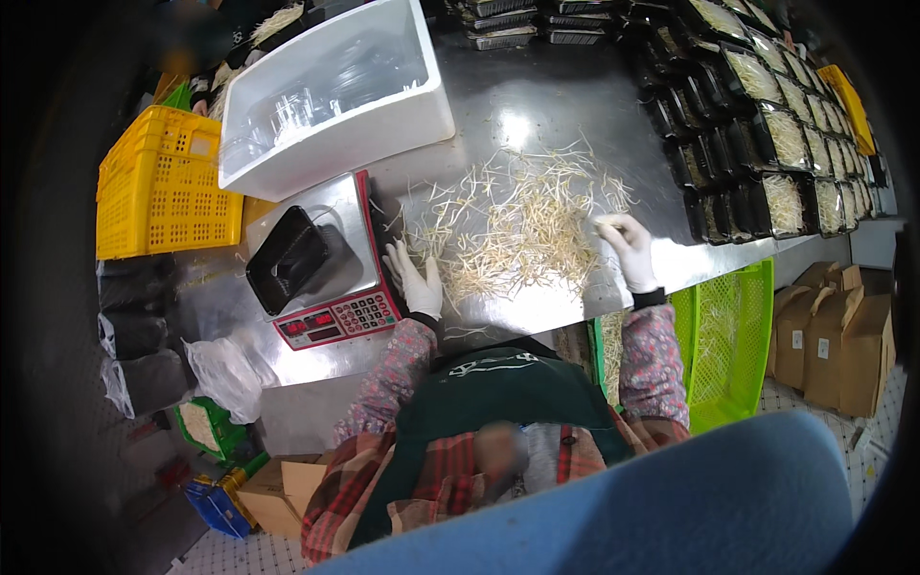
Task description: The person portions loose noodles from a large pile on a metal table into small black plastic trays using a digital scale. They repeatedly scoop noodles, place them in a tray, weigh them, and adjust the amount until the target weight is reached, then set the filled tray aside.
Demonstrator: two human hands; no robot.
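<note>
A loose heap of bean sprouts (pixel 522 235) lies spread on the metal table in front of me. My left hand (pixel 419 285), in a white glove, rests at the heap's left edge beside the scale, fingers stretched and apart. At the right edge is my right hand (pixel 630 251), also gloved, its fingers bent and drawn together; whatever may be between them is hidden. On the steel plate of the red-framed scale (pixel 356 216) sits a black plastic tray (pixel 287 259), tilted in view, with no sprouts visible in it.
A white foam box (pixel 335 144) with clear plastic pieces stands behind the scale, next to a yellow crate (pixel 168 182). Stacked packs of sprouts (pixel 781 139) fill the far right. A green crate (pixel 724 335) and cardboard boxes (pixel 834 335) are below the table's right edge.
</note>
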